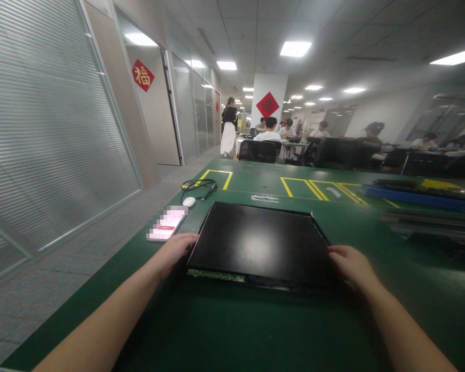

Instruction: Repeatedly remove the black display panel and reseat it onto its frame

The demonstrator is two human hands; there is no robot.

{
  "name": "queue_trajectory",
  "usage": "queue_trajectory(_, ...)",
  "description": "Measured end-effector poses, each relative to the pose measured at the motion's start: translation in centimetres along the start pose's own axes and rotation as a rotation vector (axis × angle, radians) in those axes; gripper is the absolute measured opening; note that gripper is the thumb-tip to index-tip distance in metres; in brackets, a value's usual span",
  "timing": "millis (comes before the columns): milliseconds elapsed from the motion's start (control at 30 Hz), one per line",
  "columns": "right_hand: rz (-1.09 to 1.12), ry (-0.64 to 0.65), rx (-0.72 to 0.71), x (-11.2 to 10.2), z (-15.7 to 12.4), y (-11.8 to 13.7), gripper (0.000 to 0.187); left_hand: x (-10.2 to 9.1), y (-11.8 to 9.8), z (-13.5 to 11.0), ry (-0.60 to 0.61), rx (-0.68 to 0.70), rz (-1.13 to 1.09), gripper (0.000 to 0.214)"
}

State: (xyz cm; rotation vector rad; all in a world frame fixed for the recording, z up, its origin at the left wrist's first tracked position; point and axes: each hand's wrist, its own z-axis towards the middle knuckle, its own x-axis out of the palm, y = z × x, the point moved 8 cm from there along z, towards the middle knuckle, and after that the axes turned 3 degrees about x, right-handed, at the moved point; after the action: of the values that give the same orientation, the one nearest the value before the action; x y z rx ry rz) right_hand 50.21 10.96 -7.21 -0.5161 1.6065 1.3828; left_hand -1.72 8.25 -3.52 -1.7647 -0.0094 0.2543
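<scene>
LCD panel [259, 243] at/over green bench [271, 330], screen up, circuit board strip [217, 275] exposed on near edge. Status: panel in both hands, not released; can't tell if fully set down. Forearms stretched forward, wide apart. Grip: left hand [177, 250] pinches left edge, right hand [352, 263] right edge; fingers underneath hidden.

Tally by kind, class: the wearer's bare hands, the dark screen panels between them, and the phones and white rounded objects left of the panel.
Hands: 2 (left hand, right hand)
Screen panel: 1
Phone: 1
White rounded object: 1
Total: 5
</scene>
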Motion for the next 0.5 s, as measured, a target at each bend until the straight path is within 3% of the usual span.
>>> queue_trajectory(200, -0.021, -0.016, -0.014, -0.26, -0.2, 0.51, 0.034, -0.1, -0.87, -0.37, -0.001, 0.1, 0.2, 0.015)
queue_trajectory(500, -0.011, -0.035, -0.041, -0.46, -0.37, 0.8, 0.032, 0.7, 0.1, 0.2, 0.077, 0.182, 0.293, 0.032)
